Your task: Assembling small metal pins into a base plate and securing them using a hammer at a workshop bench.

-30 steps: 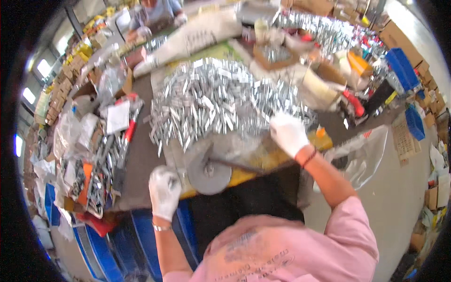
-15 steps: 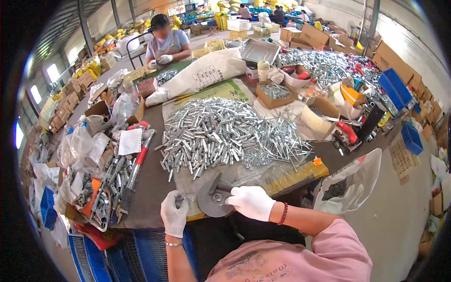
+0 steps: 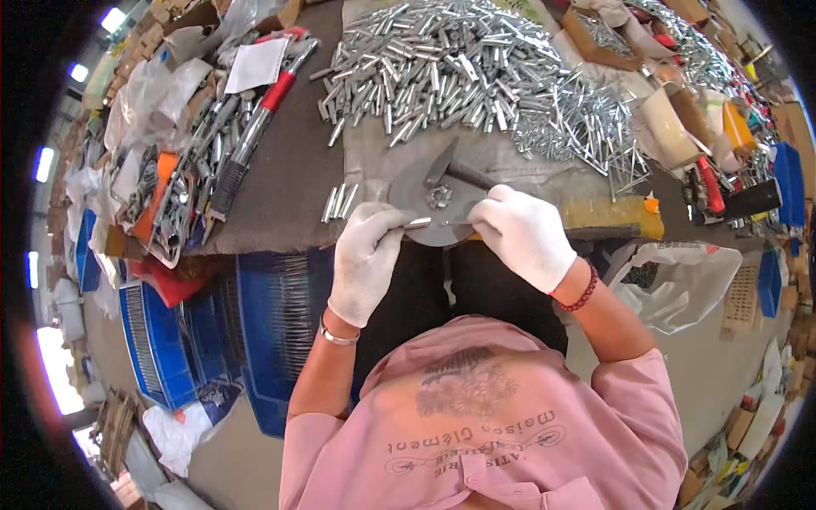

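Both my hands wear white gloves and meet over a round grey plate (image 3: 410, 183) at the table's front edge. My left hand (image 3: 367, 259) is closed, pinching a short silver metal tube (image 3: 417, 223) that points right. Opposite it, my right hand (image 3: 529, 238) pinches a thin metal pin (image 3: 460, 223), its tip just short of the tube. Small metal pieces (image 3: 439, 197) lie in the plate's middle. A dark hammer (image 3: 442, 161) rests across the plate, its handle reaching toward my right hand. A few loose metal tubes (image 3: 338, 204) lie side by side beyond my left hand.
A large heap of metal tubes (image 3: 433, 64) covers the cloth ahead, with thin metal pins (image 3: 608, 127) on its right. Assorted tools and hardware (image 3: 242, 153) crowd the left. Blue bins (image 3: 276, 323) stand below the table; a white sack (image 3: 680, 293) hangs open at right.
The view has tipped downward. My right hand has left the small pieces on the plate, and my hands now face each other with the tube and the pin between them.
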`<state>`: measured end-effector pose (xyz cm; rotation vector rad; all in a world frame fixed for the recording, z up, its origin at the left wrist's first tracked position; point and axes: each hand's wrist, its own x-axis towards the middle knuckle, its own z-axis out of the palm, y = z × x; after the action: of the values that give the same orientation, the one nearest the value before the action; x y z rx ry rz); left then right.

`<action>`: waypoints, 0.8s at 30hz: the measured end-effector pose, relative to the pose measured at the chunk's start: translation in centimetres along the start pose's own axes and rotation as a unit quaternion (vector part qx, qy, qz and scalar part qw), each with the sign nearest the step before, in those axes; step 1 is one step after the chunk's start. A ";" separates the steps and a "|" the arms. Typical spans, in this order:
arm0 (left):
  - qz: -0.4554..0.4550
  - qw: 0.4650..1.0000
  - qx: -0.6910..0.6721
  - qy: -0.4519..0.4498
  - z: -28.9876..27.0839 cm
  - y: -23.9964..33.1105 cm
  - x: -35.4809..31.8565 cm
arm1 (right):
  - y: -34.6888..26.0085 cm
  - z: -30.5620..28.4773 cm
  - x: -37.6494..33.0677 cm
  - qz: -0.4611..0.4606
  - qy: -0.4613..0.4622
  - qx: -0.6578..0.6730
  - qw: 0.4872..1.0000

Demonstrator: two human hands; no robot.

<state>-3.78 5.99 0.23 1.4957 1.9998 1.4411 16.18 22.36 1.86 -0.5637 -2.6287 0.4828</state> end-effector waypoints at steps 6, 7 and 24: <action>-0.001 0.996 0.089 -0.022 -0.3 0.4 -0.2 | -0.7 0.4 0.5 -0.026 0.002 -0.008 1.000; 0.000 0.996 0.088 -0.025 -0.1 0.5 0.0 | -0.7 0.4 0.5 -0.023 0.003 -0.008 1.000; -0.003 0.996 0.076 -0.044 0.4 -0.2 0.7 | 0.1 0.5 0.9 -0.080 -0.025 0.003 0.996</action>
<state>-3.97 6.82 0.10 1.5838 2.0983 1.2221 15.22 22.75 1.71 -0.3383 -2.6906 0.4607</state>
